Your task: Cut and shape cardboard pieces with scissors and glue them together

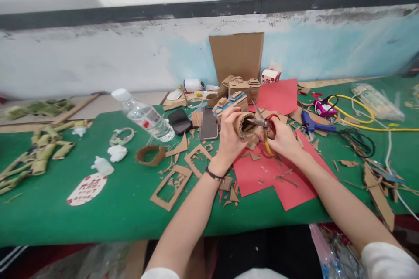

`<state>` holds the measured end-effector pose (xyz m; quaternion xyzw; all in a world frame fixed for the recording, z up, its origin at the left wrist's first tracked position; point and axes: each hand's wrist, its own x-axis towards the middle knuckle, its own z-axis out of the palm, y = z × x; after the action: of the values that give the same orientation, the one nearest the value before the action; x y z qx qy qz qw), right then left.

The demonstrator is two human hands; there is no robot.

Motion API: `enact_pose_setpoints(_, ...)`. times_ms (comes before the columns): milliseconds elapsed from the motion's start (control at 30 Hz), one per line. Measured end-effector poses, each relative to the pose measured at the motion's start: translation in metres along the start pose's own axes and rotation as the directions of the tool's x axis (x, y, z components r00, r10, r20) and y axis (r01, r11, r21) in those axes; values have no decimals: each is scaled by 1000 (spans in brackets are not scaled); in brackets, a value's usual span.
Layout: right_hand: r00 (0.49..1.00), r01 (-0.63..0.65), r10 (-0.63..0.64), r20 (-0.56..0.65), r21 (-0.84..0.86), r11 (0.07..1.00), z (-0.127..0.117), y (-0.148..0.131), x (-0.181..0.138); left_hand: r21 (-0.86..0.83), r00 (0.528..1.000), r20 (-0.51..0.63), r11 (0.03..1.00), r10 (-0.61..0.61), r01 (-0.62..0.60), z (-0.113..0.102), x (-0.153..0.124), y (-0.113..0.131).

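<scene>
My left hand (229, 137) is wrapped round a rolled piece of corrugated cardboard (242, 125), held above the green table. My right hand (284, 139) grips scissors (262, 123) with red and yellow handles; their blades are at the cardboard roll's edge. Under both hands lies red paper (278, 176) littered with cardboard scraps.
A clear plastic bottle (145, 115), a phone (208, 125), a cardboard ring (150, 155) and cut-out cardboard frames (172, 186) lie to the left. Cardboard models (244, 88) stand behind. A blue glue gun (312, 124), cables and bamboo pieces (39, 152) flank the green table (114, 209).
</scene>
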<state>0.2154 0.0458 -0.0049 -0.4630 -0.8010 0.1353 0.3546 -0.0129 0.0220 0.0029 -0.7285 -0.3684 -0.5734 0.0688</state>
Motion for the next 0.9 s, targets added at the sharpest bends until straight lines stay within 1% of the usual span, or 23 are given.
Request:
enact_pose_setpoints(100,1000,-5,3,-18,-78,997,-1,-3,-3,3,1000,29,1000,3,-3,4,-2,4)
enact_pose_setpoints(200,999,-28,22,-37,-164,986,-3,-8,-7,10,1000,12,1000,17,-17,8,-4,8)
enact_pose_setpoints(367,997,-76,70,-39,-219,973,-7,-13,-9,35,1000,11,999,-3,3,11,-6,10)
enact_pose_setpoints(500,994,-92,75,-76,-264,960,-9,-9,-9,34,1000,5,999,-25,25,15,-9,9)
enact_pose_setpoints(700,992,-97,58,-113,-381,920,-10,-1,-7,36,998,9,997,-64,63,17,-16,3)
enact_pose_setpoints(833,992,-109,72,-106,-402,909,-11,0,-5,25,997,16,997,-71,70,15,-16,1)
enact_pose_setpoints(900,995,-86,59,-83,-382,920,-13,0,-4,38,997,43,998,-59,58,14,-15,1)
